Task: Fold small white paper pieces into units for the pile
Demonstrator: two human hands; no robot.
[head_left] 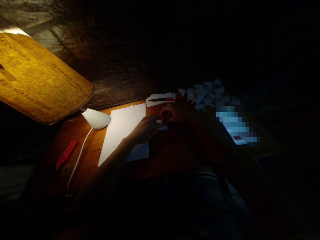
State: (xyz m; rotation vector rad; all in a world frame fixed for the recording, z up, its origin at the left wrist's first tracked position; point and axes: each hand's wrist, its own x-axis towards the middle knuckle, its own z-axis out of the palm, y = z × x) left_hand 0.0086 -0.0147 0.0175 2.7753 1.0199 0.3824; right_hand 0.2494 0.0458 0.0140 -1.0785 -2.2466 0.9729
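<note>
From my remote seat, through the head camera, I see the left hand (146, 127) and the right hand (173, 114) meeting over the table (172, 155), with a small paper piece (163, 127) at their fingertips. The left fingers reach out, slightly bent; the right fingers curl into a loop. In this dim light I cannot tell whether either grips the piece. Left of it, partly under my left hand and forearm, lie large white sheets (120, 125). On the far side, a knife (157, 99) rests on smaller paper slips (156, 104); to their right sits a heap of folded papers (206, 96). A lit phone (231, 123) lies right, a lamp (96, 119) left.
</note>
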